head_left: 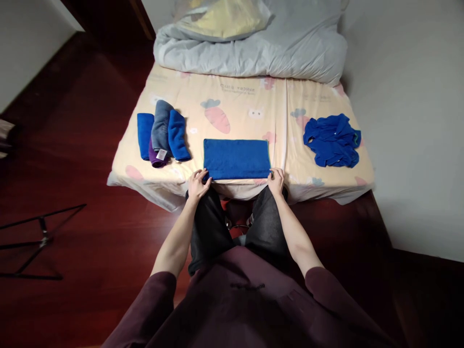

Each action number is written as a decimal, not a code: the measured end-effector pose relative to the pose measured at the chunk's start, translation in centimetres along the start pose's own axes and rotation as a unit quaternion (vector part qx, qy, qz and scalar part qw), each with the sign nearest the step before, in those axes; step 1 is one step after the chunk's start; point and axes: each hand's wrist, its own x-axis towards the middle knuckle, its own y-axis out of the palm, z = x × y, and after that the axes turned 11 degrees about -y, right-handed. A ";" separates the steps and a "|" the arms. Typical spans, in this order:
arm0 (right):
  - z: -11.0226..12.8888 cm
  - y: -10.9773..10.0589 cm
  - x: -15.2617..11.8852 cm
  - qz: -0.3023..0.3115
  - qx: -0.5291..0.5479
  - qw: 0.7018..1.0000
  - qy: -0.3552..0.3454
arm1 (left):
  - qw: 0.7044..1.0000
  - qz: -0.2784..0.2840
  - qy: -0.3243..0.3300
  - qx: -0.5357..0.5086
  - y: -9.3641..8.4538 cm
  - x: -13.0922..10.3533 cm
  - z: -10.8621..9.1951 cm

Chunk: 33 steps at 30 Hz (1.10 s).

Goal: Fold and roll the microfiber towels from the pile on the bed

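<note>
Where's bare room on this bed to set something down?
Free: the printed sheet between the flat blue cloth and gray quilt, and between that cloth and the crumpled blue cloth. Crowded: the left, where bundled cloths overlap, and the middle front edge, with the left hand and right hand.

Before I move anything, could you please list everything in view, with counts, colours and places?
Bed with carrot-print sheet: one, cream, centre
Flat rectangular cloth with green edging: one, blue, near edge of bed
Rolled blue cloths: two, blue, bed's left
Rolled grey cloth: one, grey, between blue rolls
Rolled purple cloth: one, purple, partly under grey roll
Crumpled cloth heap: one, blue, bed's right; pieces uncountable
Puffy quilt: one, light grey, bed's far end
Soft bundle: one, yellow, on quilt
Thin-legged stand: one, black, left floor
Floor: one, dark red, below
Left hand: one, bare, fingers at flat cloth's near-left corner
Right hand: one, bare, fingers at near-right corner
Sleeves: two, maroon, bottom
Trouser legs: two, black, below hands
</note>
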 end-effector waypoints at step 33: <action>-0.5 0.3 0.3 0.070 0.037 0.997 -0.015 | 0.999 -0.033 0.018 0.003 0.1 1.0 1.6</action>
